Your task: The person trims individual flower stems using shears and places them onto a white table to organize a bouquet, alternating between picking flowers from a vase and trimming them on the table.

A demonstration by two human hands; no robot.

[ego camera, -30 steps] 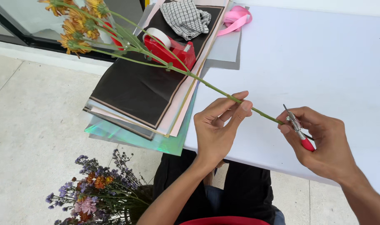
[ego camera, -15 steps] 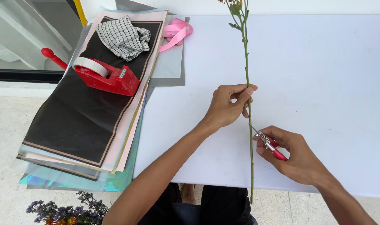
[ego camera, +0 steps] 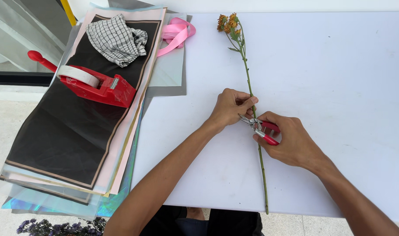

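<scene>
A long green flower stem with small orange blooms at its far end lies lengthwise on the white table. My left hand pinches the stem near its middle. Just below it, my right hand grips red-handled pruning shears, whose blades sit at the stem. The stem's cut end reaches the table's near edge.
At the left lies a stack of wrapping sheets, black on top. On it stand a red tape dispenser and a checked cloth. A pink ribbon lies beside them. Purple flowers show at the bottom left.
The flower has been lowered flat onto the table, blooms pointing away. Both hands have stayed on the stem, with the shears brought up close under my left hand.
</scene>
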